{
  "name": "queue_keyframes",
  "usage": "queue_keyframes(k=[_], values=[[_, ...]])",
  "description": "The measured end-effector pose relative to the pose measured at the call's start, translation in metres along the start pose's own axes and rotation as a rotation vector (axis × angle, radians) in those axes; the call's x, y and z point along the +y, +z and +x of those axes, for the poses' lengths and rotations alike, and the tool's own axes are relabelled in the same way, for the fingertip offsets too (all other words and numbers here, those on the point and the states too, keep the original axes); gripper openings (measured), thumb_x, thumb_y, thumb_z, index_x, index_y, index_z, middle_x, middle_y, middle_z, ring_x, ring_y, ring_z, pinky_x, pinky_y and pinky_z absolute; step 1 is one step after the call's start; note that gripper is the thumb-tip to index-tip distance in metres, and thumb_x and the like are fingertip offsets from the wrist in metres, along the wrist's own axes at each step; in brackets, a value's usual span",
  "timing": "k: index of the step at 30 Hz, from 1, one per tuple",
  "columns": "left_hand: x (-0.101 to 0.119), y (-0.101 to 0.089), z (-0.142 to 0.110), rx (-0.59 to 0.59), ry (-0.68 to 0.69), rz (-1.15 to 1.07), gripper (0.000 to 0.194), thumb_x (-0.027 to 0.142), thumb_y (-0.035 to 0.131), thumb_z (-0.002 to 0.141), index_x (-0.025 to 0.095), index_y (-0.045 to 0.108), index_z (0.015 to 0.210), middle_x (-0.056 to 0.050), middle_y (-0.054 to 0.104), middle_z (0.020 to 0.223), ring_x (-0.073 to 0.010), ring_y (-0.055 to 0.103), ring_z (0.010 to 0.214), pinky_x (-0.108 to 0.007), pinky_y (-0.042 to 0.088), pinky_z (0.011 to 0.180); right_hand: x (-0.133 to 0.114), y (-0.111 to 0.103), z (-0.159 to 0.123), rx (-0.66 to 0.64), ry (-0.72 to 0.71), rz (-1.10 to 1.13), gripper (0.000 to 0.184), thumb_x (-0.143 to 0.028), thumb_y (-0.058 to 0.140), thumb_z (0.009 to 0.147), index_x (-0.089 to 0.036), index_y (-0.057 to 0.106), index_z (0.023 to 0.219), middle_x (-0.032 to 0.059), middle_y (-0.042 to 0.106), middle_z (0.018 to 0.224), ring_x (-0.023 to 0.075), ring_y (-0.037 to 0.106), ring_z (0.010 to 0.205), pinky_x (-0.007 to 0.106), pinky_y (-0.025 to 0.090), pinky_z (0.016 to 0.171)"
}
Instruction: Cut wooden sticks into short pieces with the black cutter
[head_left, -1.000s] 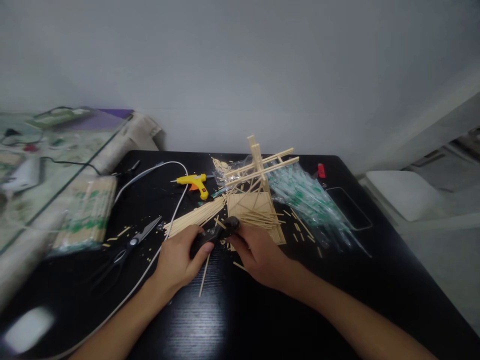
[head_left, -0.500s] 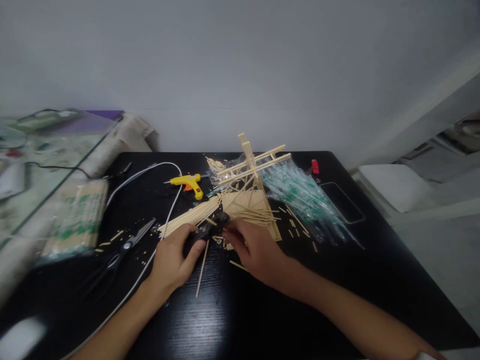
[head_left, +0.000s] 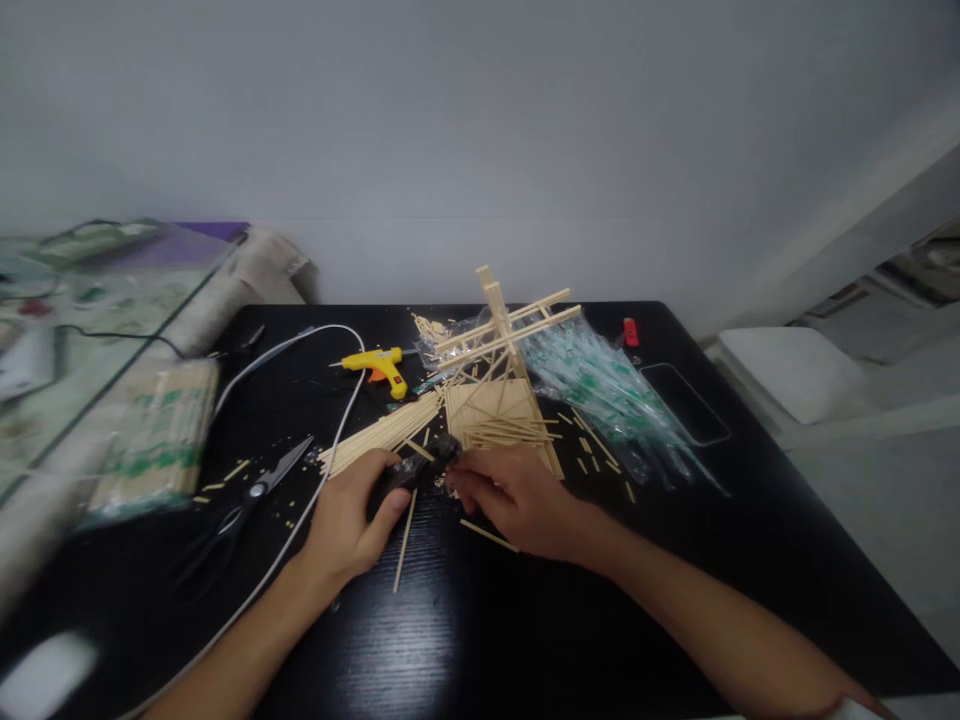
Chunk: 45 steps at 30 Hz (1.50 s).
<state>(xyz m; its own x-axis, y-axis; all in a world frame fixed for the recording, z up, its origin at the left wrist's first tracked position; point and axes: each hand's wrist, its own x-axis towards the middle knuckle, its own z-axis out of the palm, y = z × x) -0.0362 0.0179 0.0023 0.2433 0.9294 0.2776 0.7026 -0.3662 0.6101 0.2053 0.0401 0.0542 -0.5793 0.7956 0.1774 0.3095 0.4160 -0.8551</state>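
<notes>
My left hand (head_left: 349, 520) is closed around a dark, shiny object (head_left: 409, 470) whose exact kind I cannot make out. Its blunt end (head_left: 448, 447) points up and right, towards my right hand (head_left: 517, 500). The right fingers are curled in a pinch right beside that end; whatever they hold, if anything, is hidden. Just beyond are a bundle of thin wooden sticks (head_left: 386, 430) and a flat panel of sticks (head_left: 480, 400) with loose sticks across it. A windmill-like stick frame (head_left: 510, 337) with crossed arms rises behind. One loose stick (head_left: 405, 540) lies below the hands.
On the black table (head_left: 525, 640) lie a yellow glue gun (head_left: 386, 370), scissors (head_left: 255, 490), a white cable (head_left: 352, 400), and a wrapped stick pack (head_left: 154, 435) at left. Crumpled green-and-clear wrappers (head_left: 607, 390), a red item (head_left: 630, 332) and a clear-edged outline (head_left: 686, 405) are at right.
My right hand has shifted slightly right and down, its fingers curled more. My left hand keeps its hold on the dark object, almost unmoved.
</notes>
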Motion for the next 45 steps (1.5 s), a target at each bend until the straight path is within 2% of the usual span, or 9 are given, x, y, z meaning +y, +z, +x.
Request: queue_keyframes(k=[6,13,20,26,29,31,33,39,45], values=[[-0.007,-0.002,-0.003,-0.021,0.121,-0.065,0.054,0.061,0.034,0.098,0.017,0.066,0.104,-0.009,0.070,0.088,-0.0233,0.066,0.080,-0.033,0.052,0.073,-0.001,-0.004,0.002,-0.235,0.220,0.551,0.028,-0.036,0.059,0.099,-0.016,0.066,0.080,-0.0033,0.058,0.062,0.0072,0.044,0.048,0.020,0.034,0.047],[-0.013,0.000,-0.005,-0.029,0.196,-0.150,0.061,0.065,0.030,0.100,0.016,0.066,0.104,-0.009,0.071,0.089,-0.0223,0.066,0.077,-0.032,0.050,0.071,0.002,0.005,0.001,-0.354,0.284,0.952,0.031,-0.041,0.068,0.094,-0.013,0.066,0.081,-0.0035,0.057,0.059,0.0053,0.042,0.044,0.018,0.029,0.042],[-0.005,-0.003,-0.002,-0.022,0.145,-0.103,0.051,0.055,0.033,0.102,0.016,0.065,0.090,-0.005,0.065,0.073,-0.0180,0.059,0.063,-0.029,0.045,0.062,0.002,0.009,0.002,-0.291,0.291,0.939,0.033,-0.043,0.068,0.094,-0.014,0.065,0.081,-0.0043,0.057,0.059,0.0049,0.042,0.044,0.018,0.030,0.042],[0.001,-0.006,0.005,-0.055,0.108,-0.092,0.043,0.045,0.040,0.101,0.018,0.061,0.075,0.000,0.060,0.063,-0.0138,0.052,0.054,-0.026,0.039,0.057,-0.001,-0.006,0.003,-0.217,0.251,0.499,0.030,-0.044,0.063,0.097,-0.015,0.068,0.087,-0.0008,0.065,0.065,0.0111,0.061,0.057,0.023,0.048,0.058],[0.002,-0.005,0.007,-0.115,0.063,-0.095,0.043,0.045,0.042,0.101,0.018,0.061,0.073,0.001,0.060,0.062,-0.0137,0.054,0.056,-0.025,0.038,0.058,-0.004,-0.021,0.003,-0.094,0.245,0.260,0.026,-0.034,0.079,0.085,-0.018,0.068,0.103,0.0034,0.073,0.090,0.0142,0.068,0.072,0.026,0.053,0.067],[0.003,-0.005,0.007,-0.163,0.043,-0.110,0.043,0.045,0.043,0.101,0.018,0.062,0.073,0.001,0.061,0.062,-0.0137,0.056,0.057,-0.025,0.038,0.059,-0.005,-0.027,0.002,-0.056,0.232,0.298,0.052,-0.028,0.086,0.077,-0.023,0.062,0.123,0.0067,0.070,0.119,0.0155,0.072,0.082,0.028,0.057,0.072],[0.003,-0.004,0.007,-0.208,0.040,-0.138,0.043,0.045,0.042,0.101,0.018,0.062,0.074,0.001,0.062,0.063,-0.0136,0.057,0.058,-0.025,0.038,0.060,-0.004,-0.029,0.001,-0.120,0.210,0.417,0.064,-0.024,0.086,0.076,-0.027,0.058,0.134,0.0078,0.064,0.133,0.0163,0.074,0.088,0.028,0.059,0.074],[0.004,-0.003,0.004,-0.257,0.048,-0.166,0.045,0.045,0.040,0.103,0.019,0.060,0.073,0.002,0.059,0.062,-0.0129,0.056,0.057,-0.025,0.036,0.059,0.000,-0.020,0.003,-0.283,0.322,0.707,0.041,-0.021,0.079,0.084,-0.020,0.066,0.122,-0.0003,0.076,0.078,0.0167,0.077,0.075,0.028,0.059,0.073],[0.002,-0.002,0.003,-0.274,0.045,-0.154,0.046,0.044,0.038,0.103,0.019,0.054,0.068,0.002,0.056,0.058,-0.0124,0.054,0.055,-0.025,0.034,0.058,0.000,-0.017,0.004,-0.257,0.376,0.794,0.042,-0.019,0.081,0.081,-0.019,0.068,0.120,0.0003,0.078,0.075,0.0155,0.077,0.072,0.025,0.059,0.070]])
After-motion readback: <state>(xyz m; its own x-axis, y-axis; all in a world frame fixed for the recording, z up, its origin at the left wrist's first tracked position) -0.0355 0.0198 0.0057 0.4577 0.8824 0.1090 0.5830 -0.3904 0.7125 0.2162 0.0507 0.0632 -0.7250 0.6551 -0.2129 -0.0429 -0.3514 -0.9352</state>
